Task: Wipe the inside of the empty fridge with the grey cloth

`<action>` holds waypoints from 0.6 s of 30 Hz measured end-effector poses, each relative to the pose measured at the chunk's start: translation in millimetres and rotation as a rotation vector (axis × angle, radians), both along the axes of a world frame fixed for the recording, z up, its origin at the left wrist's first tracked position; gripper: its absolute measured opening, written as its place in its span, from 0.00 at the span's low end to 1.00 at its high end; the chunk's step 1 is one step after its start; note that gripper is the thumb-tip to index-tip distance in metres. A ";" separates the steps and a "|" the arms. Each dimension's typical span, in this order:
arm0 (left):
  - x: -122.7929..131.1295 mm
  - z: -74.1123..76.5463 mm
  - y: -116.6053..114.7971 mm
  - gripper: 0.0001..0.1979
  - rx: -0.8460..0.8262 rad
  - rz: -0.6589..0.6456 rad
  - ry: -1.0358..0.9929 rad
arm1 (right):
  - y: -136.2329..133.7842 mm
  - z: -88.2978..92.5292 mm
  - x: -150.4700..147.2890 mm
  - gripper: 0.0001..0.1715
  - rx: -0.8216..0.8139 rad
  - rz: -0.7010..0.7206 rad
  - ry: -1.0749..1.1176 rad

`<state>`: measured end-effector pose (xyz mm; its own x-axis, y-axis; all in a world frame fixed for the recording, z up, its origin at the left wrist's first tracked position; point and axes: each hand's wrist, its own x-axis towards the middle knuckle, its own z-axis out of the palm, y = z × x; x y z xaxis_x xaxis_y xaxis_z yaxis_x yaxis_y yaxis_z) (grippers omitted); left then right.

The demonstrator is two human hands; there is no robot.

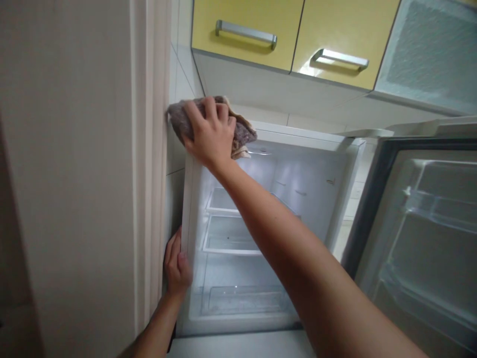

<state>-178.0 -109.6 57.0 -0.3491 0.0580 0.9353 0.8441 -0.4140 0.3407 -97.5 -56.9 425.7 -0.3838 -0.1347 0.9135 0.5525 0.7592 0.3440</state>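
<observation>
My right hand (212, 136) grips a brownish-grey, patterned cleaning cloth (181, 122) at the top left corner of an open refrigerator (298, 138). The fingers are bent over the cloth, whose loose edges stick out on both sides. Lower down, my left hand (178, 266) holds the refrigerator's left side, with its thumb on the front edge and its fingers curled round toward the wall. My right forearm crosses in front of the shelves and hides part of the inside.
Swung out to the right is the refrigerator door (439, 248) with clear bins. Inside are glass shelves (231, 231) and a clear drawer (246, 300). Yellow cabinets (246, 20) hang close above. A pale door frame (149, 149) stands close on the left.
</observation>
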 end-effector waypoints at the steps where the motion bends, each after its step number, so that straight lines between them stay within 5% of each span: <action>1: -0.2 -0.3 0.2 0.29 0.005 -0.006 -0.005 | -5.8 -7.1 -5.8 0.31 -0.010 0.003 -0.027; 7: -2.6 -4.5 2.0 0.30 -0.008 -0.037 -0.083 | -27.7 -63.0 2.5 0.29 -0.075 0.013 -0.120; 10: 4.5 -15.4 -1.6 0.31 -0.021 -0.165 -0.258 | -28.2 -95.3 12.9 0.28 -0.096 0.016 -0.221; 14: 25.2 -49.9 -15.2 0.33 -0.072 -0.339 -0.553 | -28.0 -149.1 21.4 0.25 -0.112 0.051 -0.360; 18: 38.0 -93.3 -30.8 0.34 -0.112 -0.359 -0.734 | -29.7 -214.2 27.8 0.24 -0.115 0.120 -0.503</action>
<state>-140.1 -140.5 -36.3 -0.8120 0.3617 0.4581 0.2131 -0.5471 0.8095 -69.7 -86.6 211.5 -0.7664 -0.1137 0.6323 0.2482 0.8554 0.4546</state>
